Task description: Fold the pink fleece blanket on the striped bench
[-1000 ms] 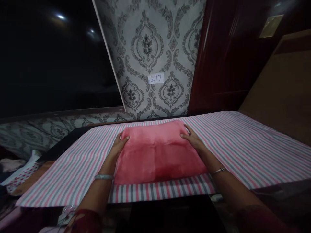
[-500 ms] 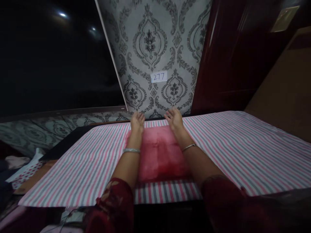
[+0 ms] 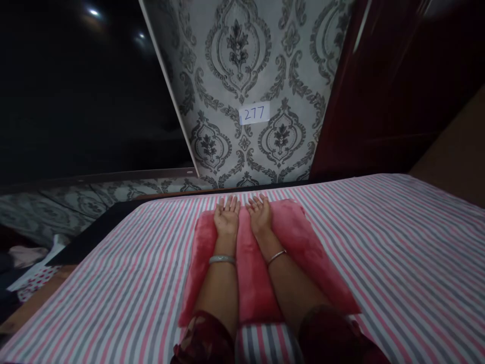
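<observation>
A red plush cloth [image 3: 250, 273], looking like a towel or small blanket, lies spread on the striped sheet [image 3: 140, 268]. My left hand [image 3: 227, 217] is over its far edge, palm up, fingers stretched out and holding nothing. Close beside it on the right, my right hand [image 3: 260, 215] also has its palm turned up, with the fingers slightly curled and nothing in them. Both forearms stretch over the cloth and hide parts of it. A pale bangle [image 3: 222, 259] circles the left wrist and a thin metal bangle [image 3: 276, 256] the right.
A large dark screen [image 3: 83, 96] stands at the back left. Behind the surface is a patterned wall [image 3: 242, 162] with a paper label [image 3: 254, 112] reading 277. Dark red panelling [image 3: 375, 116] rises at the right, and a brown board [image 3: 454, 146] leans there. Cloth items [image 3: 36, 273] lie at far left.
My hands have come down and closer together over the cloth, palms now upward. More of the red cloth's width shows on both sides. The view has moved nearer to the surface.
</observation>
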### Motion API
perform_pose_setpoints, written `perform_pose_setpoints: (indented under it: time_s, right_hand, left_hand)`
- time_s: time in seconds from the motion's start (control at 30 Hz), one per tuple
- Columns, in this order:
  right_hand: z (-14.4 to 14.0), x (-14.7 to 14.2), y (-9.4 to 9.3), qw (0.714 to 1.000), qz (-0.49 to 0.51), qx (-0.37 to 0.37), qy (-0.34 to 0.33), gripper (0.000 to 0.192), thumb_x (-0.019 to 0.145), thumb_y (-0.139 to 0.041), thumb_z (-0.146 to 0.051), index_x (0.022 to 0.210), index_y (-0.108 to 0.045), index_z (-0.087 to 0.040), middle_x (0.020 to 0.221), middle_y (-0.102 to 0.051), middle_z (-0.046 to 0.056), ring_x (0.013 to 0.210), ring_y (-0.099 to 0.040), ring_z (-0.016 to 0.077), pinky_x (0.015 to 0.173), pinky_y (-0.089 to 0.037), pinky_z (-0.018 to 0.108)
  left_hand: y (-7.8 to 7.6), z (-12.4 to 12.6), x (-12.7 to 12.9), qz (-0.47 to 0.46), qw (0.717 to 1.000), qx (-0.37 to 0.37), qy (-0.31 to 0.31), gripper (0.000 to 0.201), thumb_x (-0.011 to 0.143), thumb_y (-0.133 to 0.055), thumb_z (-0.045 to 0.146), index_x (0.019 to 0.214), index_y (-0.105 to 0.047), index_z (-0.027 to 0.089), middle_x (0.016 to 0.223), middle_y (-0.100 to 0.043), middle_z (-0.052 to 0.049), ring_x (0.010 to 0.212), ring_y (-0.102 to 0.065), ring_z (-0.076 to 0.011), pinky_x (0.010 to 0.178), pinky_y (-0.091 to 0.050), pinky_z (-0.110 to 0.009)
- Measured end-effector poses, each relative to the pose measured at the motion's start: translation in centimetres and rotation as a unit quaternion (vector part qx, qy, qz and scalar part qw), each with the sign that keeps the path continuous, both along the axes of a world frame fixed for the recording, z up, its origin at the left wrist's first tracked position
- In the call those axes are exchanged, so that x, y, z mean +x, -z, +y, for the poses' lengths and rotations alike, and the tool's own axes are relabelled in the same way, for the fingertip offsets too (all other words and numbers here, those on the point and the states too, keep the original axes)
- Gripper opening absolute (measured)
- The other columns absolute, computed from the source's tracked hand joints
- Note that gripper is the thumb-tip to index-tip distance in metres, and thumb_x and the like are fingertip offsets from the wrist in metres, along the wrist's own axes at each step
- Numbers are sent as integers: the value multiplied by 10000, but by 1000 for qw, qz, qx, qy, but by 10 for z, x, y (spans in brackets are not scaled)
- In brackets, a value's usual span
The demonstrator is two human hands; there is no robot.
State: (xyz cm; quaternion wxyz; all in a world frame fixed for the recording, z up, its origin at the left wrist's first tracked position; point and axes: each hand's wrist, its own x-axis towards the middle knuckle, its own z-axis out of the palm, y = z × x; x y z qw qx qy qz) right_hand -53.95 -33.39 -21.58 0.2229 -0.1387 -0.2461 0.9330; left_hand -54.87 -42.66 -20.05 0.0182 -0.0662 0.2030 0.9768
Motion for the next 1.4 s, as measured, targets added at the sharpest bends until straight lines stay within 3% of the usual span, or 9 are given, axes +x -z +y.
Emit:
perform_pose_setpoints:
  time_s: [0.27, 0.4, 0.57, 0.67, 0.73, 0.87, 1.0, 1.17, 1.4]
  right_hand:
    - [3, -9, 0, 1000, -6, -10, -20, 352, 893, -529, -483, 1170, -558, -267, 1215, -595, 71, 1044, -633, 180, 922, -544, 408]
    - [35, -8, -14, 999, -13, 7, -42, 336, 923, -514, -461, 1208, -550, -288, 1271, -581, 84, 1082, -634, 194, 930, -544, 436]
    - [85, -6, -40, 998, -67, -9, -3, 351, 978, -409, -442, 1292, -489, -308, 1378, -513, 98, 1137, -616, 185, 952, -532, 431]
    - [100, -16, -48, 997, -80, -7, -13, 379, 977, -418, -476, 1312, -476, -307, 1368, -517, 107, 1135, -616, 193, 930, -543, 433]
    - [104, -23, -44, 997, -71, 3, -6, 374, 979, -431, -478, 1313, -476, -314, 1364, -521, 88, 1098, -626, 174, 919, -550, 406]
    - [106, -24, -16, 998, -60, -1, -10, 345, 1003, -381, -475, 1275, -502, -300, 1327, -537, 83, 1010, -646, 153, 891, -564, 388]
    - [114, -22, 7, 999, -8, 1, -36, 357, 992, -392, -533, 1174, -551, -272, 1241, -576, 84, 1003, -648, 173, 830, -584, 376]
    - [126, -21, 11, 999, 7, -10, -53, 399, 974, -403, -585, 1089, -573, -242, 1153, -593, 90, 1010, -634, 190, 775, -600, 358]
    - [125, -21, 12, 998, -9, 37, -41, 400, 992, -383, -564, 1047, -587, -224, 1131, -592, 91, 995, -629, 189, 788, -586, 345]
  left_hand:
    - [1, -6, -4, 11, 1000, 18, 16, 238, 962, -430, 360, 1128, -523, 218, 1406, -544, -176, 1302, -569, -280, 1032, -505, -513]
    - [-4, -2, 1, 12, 1000, -15, 16, 196, 952, -448, 362, 1076, -528, 234, 1333, -592, -154, 1276, -589, -265, 1034, -505, -497]
    - [-30, 10, -5, -81, 992, -96, 14, 168, 923, -469, 248, 1075, -537, 229, 1357, -566, -162, 1317, -557, -252, 1042, -509, -442]
    - [-44, 1, -17, -87, 990, -112, 25, 144, 909, -503, 245, 1030, -563, 194, 1347, -572, -197, 1325, -550, -288, 1010, -533, -426]
    - [-44, -13, -22, -55, 991, -115, 31, 150, 921, -509, 281, 1011, -577, 182, 1333, -589, -200, 1319, -557, -294, 974, -558, -395]
    - [-23, -41, -23, -43, 996, -75, 10, 275, 974, -392, 337, 1127, -550, 172, 1394, -549, -229, 1324, -555, -306, 910, -596, -429]
    - [-10, -50, -23, -15, 999, -41, 24, 345, 976, -400, 365, 1242, -509, 173, 1420, -541, -231, 1332, -548, -311, 897, -608, -451]
    - [-12, -47, -24, -21, 998, -40, 37, 320, 966, -427, 297, 1234, -500, 140, 1420, -538, -254, 1346, -533, -327, 910, -607, -446]
    - [-10, -46, -25, -26, 998, -49, 36, 248, 958, -464, 271, 1155, -563, 158, 1404, -562, -242, 1328, -551, -322, 986, -559, -521]
